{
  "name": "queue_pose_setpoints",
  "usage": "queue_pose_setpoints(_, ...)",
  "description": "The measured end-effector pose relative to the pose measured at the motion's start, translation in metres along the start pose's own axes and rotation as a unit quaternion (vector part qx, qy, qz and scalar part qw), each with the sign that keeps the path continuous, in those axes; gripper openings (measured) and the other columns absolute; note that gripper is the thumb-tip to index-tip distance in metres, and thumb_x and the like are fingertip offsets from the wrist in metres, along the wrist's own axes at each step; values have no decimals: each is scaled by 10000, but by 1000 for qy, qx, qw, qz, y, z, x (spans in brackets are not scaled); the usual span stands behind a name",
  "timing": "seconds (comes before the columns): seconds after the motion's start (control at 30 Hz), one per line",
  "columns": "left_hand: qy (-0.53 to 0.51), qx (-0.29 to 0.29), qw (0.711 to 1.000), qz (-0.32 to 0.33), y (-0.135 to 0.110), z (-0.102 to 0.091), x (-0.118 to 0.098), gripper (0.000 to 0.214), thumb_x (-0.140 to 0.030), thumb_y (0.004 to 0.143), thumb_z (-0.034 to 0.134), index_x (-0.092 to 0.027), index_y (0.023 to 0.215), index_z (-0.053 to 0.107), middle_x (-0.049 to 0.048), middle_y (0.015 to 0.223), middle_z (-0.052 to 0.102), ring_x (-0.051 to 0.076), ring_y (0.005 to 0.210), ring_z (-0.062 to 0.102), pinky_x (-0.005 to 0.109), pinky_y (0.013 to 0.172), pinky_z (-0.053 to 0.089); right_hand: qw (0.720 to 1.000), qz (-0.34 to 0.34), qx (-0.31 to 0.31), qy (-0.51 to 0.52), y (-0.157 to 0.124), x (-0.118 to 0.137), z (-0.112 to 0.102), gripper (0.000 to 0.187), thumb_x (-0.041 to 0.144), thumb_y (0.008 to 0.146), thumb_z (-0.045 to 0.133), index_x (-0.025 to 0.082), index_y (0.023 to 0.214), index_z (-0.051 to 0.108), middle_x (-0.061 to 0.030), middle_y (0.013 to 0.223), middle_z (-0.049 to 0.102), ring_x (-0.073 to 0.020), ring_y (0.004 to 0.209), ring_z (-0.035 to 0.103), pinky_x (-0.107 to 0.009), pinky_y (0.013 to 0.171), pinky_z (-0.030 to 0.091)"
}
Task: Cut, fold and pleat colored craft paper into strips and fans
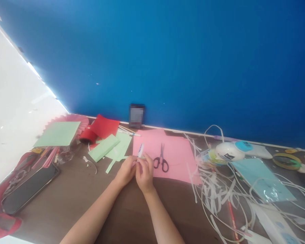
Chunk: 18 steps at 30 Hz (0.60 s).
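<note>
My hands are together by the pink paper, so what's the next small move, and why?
Perhaps part your left hand and right hand slightly to check what is between them: they meet closely and hide most of it, though a thin green paper strip seems to run into them. The black-handled scissors lie unheld on the pink paper, so cutting needn't come first.

A blue wall [183,61] rises directly behind the brown table [73,200]; a bright white surface [10,112] lies to the table's left.

The sheet [179,152] is pink (scissor handles [162,160] black).
</note>
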<state>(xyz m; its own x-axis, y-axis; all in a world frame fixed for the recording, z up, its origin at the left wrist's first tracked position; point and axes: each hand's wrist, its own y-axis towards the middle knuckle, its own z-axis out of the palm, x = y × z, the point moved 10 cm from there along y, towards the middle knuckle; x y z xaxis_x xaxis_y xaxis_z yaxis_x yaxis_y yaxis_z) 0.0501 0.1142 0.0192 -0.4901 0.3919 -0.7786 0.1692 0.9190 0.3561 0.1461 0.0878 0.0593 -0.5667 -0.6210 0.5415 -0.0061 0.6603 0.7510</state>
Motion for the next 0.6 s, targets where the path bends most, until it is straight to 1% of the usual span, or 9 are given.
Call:
queue_pose_setpoints(0.07, -14, 18, 1000, -3, 1, 4, -3, 182, -213, 844, 394, -208, 992, 499, 54, 944, 583, 155, 864, 551, 284, 750, 453, 1000, 12, 11, 21, 0, -3, 2, 264, 100, 830, 449, 225, 1042, 543, -107, 1180, 490, -206, 1043, 526, -384, 812, 506)
queue_pose_setpoints(0.17, -17, 27, 999, 20, 5, 5, -14, 240, -196, 800, 447, -204, 1037, 483, 62, 980, 573, 164, 884, 548, 299, 770, 451, 996, 66, -19, 48, 3, -15, -4, 195, 118, 834, 450, 216, 937, 585, -86, 1052, 554, -200, 1036, 525, -397, 841, 485)
queue_pose_setpoints(0.23, 8, 1, 998, 56, 7, -2, -23, 298, -168, 760, 473, -197, 1056, 478, 72, 1007, 563, 188, 933, 528, 340, 822, 429, 986, 132, -61, 78, 4, -31, -12, 141, 156, 832, 466, 201, 882, 590, -78, 974, 569, -197, 993, 543, -401, 832, 480)
queue_pose_setpoints(0.27, 28, -27, 997, 65, 8, -10, -25, 304, -154, 748, 472, -193, 1049, 485, 74, 1002, 563, 199, 946, 517, 359, 839, 416, 977, 170, -84, 101, 3, -40, -16, 121, 182, 832, 472, 193, 872, 585, -78, 963, 568, -191, 954, 561, -396, 816, 484)
queue_pose_setpoints(0.3, 53, -62, 995, 62, 9, -21, -24, 293, -143, 746, 462, -190, 1032, 497, 75, 985, 564, 207, 945, 510, 374, 844, 407, 964, 207, -106, 128, 1, -50, -18, 110, 211, 828, 479, 185, 874, 576, -81, 972, 564, -183, 909, 579, -388, 797, 490)
queue_pose_setpoints(0.37, 111, -138, 984, 23, 7, -47, -12, 249, -132, 762, 430, -188, 985, 526, 74, 933, 565, 214, 918, 502, 385, 828, 401, 930, 282, -140, 190, -5, -71, -20, 140, 273, 811, 501, 171, 894, 550, -93, 1001, 565, -167, 812, 610, -371, 750, 502)
queue_pose_setpoints(0.43, 182, -172, 968, -23, 5, -69, 3, 222, -152, 771, 438, -193, 954, 558, 81, 942, 559, 230, 923, 483, 407, 841, 382, 890, 355, -151, 243, -14, -91, -15, 206, 326, 785, 530, 160, 907, 532, -92, 944, 603, -162, 740, 626, -358, 718, 505)
queue_pose_setpoints(0.5, 241, -166, 954, -61, 3, -81, 19, 207, -207, 759, 494, -193, 945, 583, 97, 974, 543, 257, 950, 449, 431, 857, 363, 852, 416, -152, 280, -22, -107, -8, 251, 363, 760, 553, 151, 892, 533, -69, 813, 638, -165, 708, 629, -336, 686, 503)
queue_pose_setpoints(0.6, 284, -85, 952, -81, 6, -74, 37, 193, -312, 734, 558, -198, 879, 616, 110, 1034, 506, 289, 1007, 396, 451, 856, 356, 809, 459, -172, 323, -28, -119, -3, 279, 395, 715, 596, 146, 832, 548, -33, 686, 636, -153, 675, 618, -285, 629, 492)
